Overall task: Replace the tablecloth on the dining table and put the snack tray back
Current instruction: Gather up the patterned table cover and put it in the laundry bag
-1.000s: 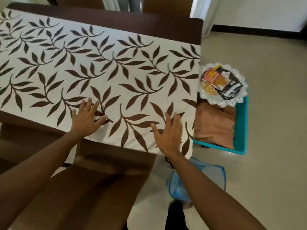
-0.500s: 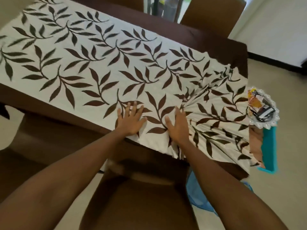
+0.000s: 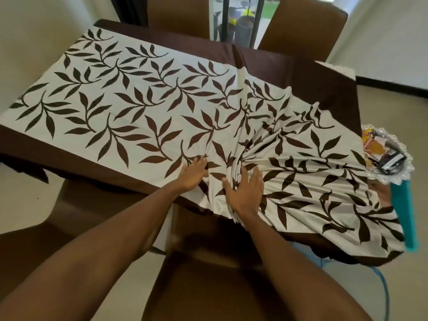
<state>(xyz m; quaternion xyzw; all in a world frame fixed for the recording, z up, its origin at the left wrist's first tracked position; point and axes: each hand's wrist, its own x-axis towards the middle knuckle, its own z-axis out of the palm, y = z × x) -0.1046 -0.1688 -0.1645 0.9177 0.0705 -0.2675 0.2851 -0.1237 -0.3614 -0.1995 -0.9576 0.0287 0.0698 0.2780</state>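
- The left hand (image 3: 193, 173) and right hand (image 3: 245, 189) lie flat with fingers spread on the tablecloth (image 3: 129, 107).
- Its bunched folds fan toward 3 o'clock, nearest the right hand.
- The snack tray (image 3: 389, 156) waits off the table at 3 o'clock.

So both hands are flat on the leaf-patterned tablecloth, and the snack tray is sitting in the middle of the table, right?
Not quite. The left hand and right hand do press on the tablecloth, but the snack tray is not on the table: the head view shows it off the right end, on a teal bin.
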